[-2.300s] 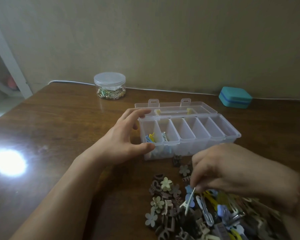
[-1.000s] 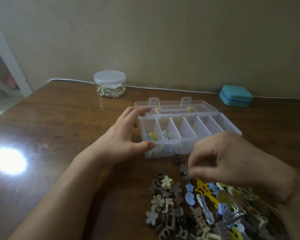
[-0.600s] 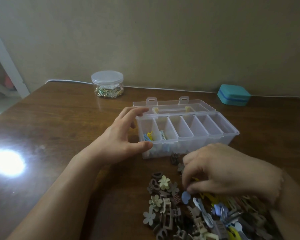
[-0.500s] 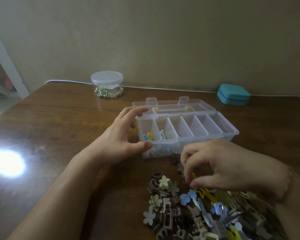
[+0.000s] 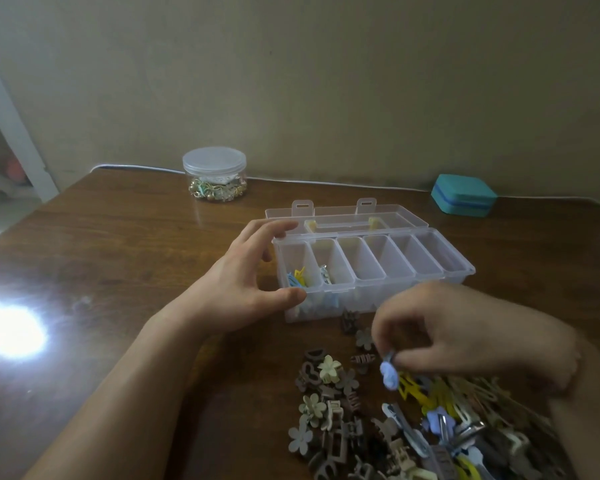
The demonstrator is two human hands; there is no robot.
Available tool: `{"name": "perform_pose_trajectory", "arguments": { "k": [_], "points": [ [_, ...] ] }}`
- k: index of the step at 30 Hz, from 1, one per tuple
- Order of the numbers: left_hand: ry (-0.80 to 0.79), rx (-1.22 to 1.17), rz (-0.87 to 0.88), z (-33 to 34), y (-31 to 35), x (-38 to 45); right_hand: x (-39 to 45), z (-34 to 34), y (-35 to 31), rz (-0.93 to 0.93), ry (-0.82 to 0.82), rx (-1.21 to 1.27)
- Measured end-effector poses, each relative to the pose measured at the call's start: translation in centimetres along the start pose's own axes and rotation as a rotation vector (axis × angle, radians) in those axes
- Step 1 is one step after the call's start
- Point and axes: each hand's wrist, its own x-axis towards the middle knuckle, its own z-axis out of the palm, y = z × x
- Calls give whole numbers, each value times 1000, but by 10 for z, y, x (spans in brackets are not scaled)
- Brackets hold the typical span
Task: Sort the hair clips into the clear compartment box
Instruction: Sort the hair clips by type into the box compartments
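The clear compartment box (image 5: 458, 271) stands open mid-table, its lid lying flat behind it. The two leftmost compartments hold a few coloured clips (image 5: 300, 276); the others look bare. My left hand (image 5: 243, 282) grips the box's left end, thumb on the front wall and fingers on the far corner. My right hand (image 5: 465, 330) hovers just in front of the box, pinching a light blue hair clip (image 5: 389, 373) that hangs from its fingertips. Under it lies a pile of hair clips (image 5: 378, 434): brown and beige claw and flower clips at the left, yellow, blue and beige snap clips at the right.
A round clear jar (image 5: 214, 174) with small trinkets stands at the back left near the wall. A teal case (image 5: 463, 194) sits at the back right. A white cable (image 5: 326, 183) runs along the table's far edge. Bright glare (image 5: 9, 332) marks the wood at left.
My right hand dug into the pile, closed its fingers on a light blue clip and has lifted it just clear of the pile. My left hand has stayed on the box.
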Motion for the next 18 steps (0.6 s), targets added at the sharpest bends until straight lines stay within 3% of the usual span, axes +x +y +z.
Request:
{"name": "perform_pose_trajectory", "arguments": {
  "k": [2, 4, 6, 9, 14, 18],
  "points": [
    [-7, -3, -2, -1, 2, 0, -2, -12, 3, 10, 143, 159],
    [-15, -13, -7, -2, 3, 0, 2, -25, 5, 4, 320, 168],
    [-16, -17, -6, -1, 3, 0, 15, -35, 8, 42, 432, 101],
    [-19, -16, -10, -2, 3, 0, 40, -44, 15, 146, 527, -188],
    [-19, -18, -13, -2, 3, 0, 61, -39, 14, 146, 411, -516],
    [-18, -16, -15, -2, 2, 1, 41, -40, 9, 83, 274, -344]
  ]
}}
